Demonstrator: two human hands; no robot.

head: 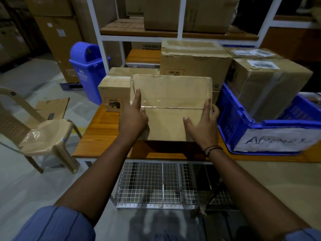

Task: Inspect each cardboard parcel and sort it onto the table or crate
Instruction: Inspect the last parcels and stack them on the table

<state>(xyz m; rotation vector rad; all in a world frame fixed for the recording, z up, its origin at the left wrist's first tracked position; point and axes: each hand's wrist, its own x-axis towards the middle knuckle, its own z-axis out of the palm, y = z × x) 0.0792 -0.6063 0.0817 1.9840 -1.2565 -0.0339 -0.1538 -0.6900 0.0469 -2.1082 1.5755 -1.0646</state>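
Wooden table [104,129], left hand [133,117] and right hand [203,126] grip curled round cardboard parcel [171,94], blue crate [232,119] beside, white shelving [111,39] behind

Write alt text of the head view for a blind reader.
Two hands hold a cardboard parcel over a wooden table, left hand at its left edge, right hand at its right. A blue crate stands to the right.

Blue sleeves [52,223], dark right wristband [212,149]

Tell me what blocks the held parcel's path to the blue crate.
Nothing visible stands between the parcel and the blue crate to its right. A large taped box already sits inside the crate, filling much of it.
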